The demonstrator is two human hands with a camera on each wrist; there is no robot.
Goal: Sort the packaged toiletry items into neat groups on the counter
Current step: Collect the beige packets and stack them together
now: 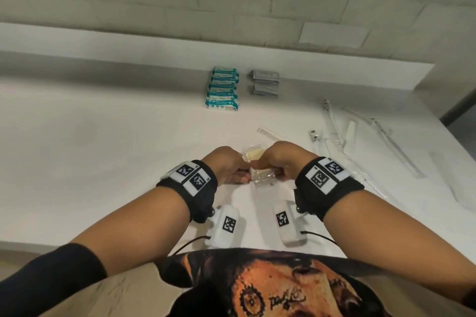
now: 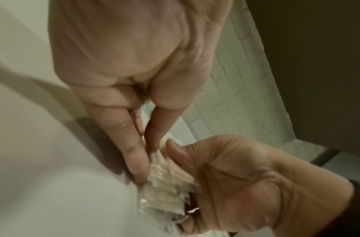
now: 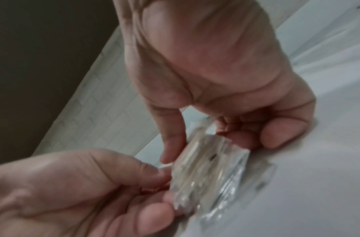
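Observation:
A small stack of clear plastic packets [image 1: 262, 177] with cream contents sits low over the white counter [image 1: 103, 162], between both hands. My left hand [image 1: 238, 174] pinches the stack's left end, thumb above and fingers beneath [image 3: 154, 216]. My right hand [image 1: 260, 166] grips its right side, thumb [image 2: 175, 150] pressed on the packets [image 2: 166, 184]. One more cream packet [image 1: 253, 153] lies just behind the hands. Further back stand a row of teal wipe packs [image 1: 223, 89] and two piles of grey sachets [image 1: 265, 82].
A white comb [image 1: 269, 134], a small clear tube [image 1: 316, 135] and several long clear-wrapped items [image 1: 334, 126] lie scattered on the right. Two white marker boxes [image 1: 228, 224] with cables sit near the front edge. A raised ledge and a tiled wall run behind.

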